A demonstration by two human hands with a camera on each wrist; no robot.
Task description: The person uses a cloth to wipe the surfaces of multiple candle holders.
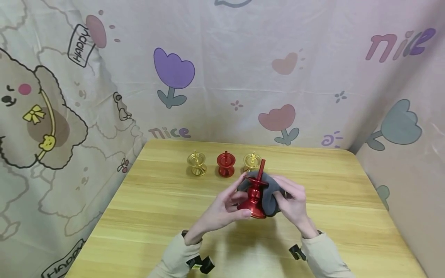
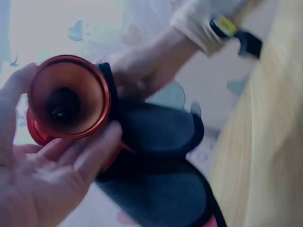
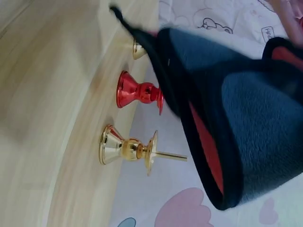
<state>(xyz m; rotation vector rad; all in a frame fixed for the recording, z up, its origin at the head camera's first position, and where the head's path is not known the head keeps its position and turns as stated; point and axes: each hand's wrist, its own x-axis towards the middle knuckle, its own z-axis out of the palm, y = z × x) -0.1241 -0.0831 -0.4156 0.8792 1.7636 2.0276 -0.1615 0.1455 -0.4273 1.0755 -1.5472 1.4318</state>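
Observation:
My left hand (image 1: pixel 220 210) grips a shiny red candle holder (image 1: pixel 254 197) by its flared base, thumb in front and fingers behind. The holder is lifted over the table, slightly tilted, its thin spike pointing up. In the left wrist view its hollow round underside (image 2: pixel 90 90) faces the camera. A folded dark grey cloth (image 1: pixel 270 202) is pinched in my right hand (image 1: pixel 293 199). It drapes behind and along the right side of the red holder. Dark edging and a pinkish-red inner side of the cloth (image 3: pixel 265 123) show in the right wrist view.
Behind my hands, three more holders stand in a row: a gold one (image 1: pixel 197 164) at left, a red one (image 1: pixel 226 165) in the middle, another gold one (image 3: pixel 125 146) at right. They stand on a light wooden table (image 1: pixel 149 216) backed by a printed curtain (image 1: pixel 222 58).

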